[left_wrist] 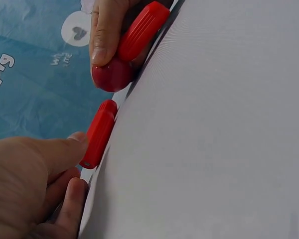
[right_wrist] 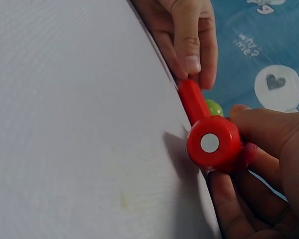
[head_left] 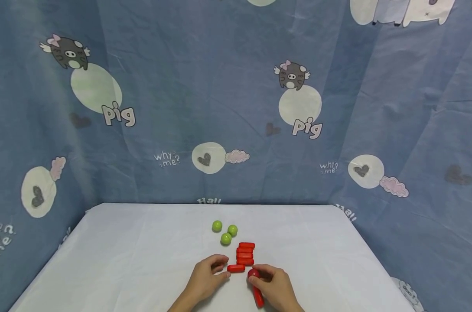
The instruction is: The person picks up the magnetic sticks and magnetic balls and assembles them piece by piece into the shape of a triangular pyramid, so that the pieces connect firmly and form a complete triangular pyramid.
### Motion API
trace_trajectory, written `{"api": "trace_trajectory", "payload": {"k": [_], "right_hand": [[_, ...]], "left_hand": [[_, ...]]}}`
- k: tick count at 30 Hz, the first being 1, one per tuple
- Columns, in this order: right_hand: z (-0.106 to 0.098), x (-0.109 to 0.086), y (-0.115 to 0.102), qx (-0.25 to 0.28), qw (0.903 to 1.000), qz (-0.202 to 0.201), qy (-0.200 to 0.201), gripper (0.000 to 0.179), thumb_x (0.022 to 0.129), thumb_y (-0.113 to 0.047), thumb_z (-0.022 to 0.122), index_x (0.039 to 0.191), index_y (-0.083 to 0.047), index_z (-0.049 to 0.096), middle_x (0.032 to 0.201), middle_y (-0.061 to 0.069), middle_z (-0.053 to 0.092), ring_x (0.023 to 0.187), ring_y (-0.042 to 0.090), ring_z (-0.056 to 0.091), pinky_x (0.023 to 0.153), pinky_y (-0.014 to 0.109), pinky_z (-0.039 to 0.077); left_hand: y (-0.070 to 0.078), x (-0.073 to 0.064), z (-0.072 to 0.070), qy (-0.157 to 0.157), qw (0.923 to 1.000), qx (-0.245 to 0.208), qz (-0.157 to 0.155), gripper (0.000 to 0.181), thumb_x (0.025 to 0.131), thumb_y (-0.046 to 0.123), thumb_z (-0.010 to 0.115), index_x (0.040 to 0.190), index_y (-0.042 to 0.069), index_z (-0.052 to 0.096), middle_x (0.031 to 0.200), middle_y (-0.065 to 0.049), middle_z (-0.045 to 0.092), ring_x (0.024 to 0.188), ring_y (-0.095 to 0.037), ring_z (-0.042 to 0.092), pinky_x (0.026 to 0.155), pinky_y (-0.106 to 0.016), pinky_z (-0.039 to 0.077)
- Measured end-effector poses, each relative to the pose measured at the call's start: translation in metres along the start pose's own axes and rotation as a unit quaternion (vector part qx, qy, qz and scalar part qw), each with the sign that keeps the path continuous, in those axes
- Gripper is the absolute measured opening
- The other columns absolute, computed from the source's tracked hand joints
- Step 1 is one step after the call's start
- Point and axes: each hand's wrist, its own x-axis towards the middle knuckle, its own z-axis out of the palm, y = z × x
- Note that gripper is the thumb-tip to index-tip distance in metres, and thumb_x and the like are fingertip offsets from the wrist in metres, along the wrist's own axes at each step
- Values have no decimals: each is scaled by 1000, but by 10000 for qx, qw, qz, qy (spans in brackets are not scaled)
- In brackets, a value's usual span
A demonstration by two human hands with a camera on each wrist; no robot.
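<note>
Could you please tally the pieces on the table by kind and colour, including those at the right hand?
Red rods: 6
Red ball: 1
Green balls: 3
Total: 10

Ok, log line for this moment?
right hand: holds red ball with red stick | left hand: beside another red stick | green balls: farther back

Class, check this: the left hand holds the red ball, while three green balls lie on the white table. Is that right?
No: the head view shows the right hand, not the left hand, holding the red ball. Three green balls do lie on the white table.
</note>
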Motion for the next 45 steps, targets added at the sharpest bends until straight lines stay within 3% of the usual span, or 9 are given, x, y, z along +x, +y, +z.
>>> {"api": "trace_trajectory", "payload": {"k": [5,12,19,37,45], "right_hand": [[0,2,0,-4,9999,134,-12,40,84,-34,84,116,-12,76,104,2,75,89,15,65,84,38,60],[-1,3,-2,108,9997,231,-47,40,85,-34,83,118,-11,76,105,3,75,89,14,66,83,35,60],[-3,3,0,181,9998,73,-48,40,86,-33,83,118,-10,76,106,4,76,89,14,68,82,33,60],[1,3,-1,124,9995,275,-33,39,85,-31,84,117,-11,76,106,5,76,89,14,67,82,33,61],[-1,4,-1,148,9995,275,-61,39,85,-32,83,116,-10,76,104,4,76,88,13,67,80,32,61]], "left_hand": [[1,2,1,-77,9999,41,93,38,82,8,84,117,3,70,118,-12,72,109,-24,71,88,-25,58],[3,4,3,-104,9996,186,194,36,82,7,84,116,5,71,116,-10,72,106,-22,71,87,-26,59],[3,7,5,-71,9989,346,307,32,82,7,84,111,6,72,111,-7,73,100,-19,70,85,-26,59],[4,8,6,-28,9964,808,235,26,82,8,83,106,12,74,101,2,72,90,-10,64,79,-24,56],[3,8,7,-55,9936,1020,483,24,83,9,83,103,16,74,99,4,72,87,-5,62,77,-23,54]]}}
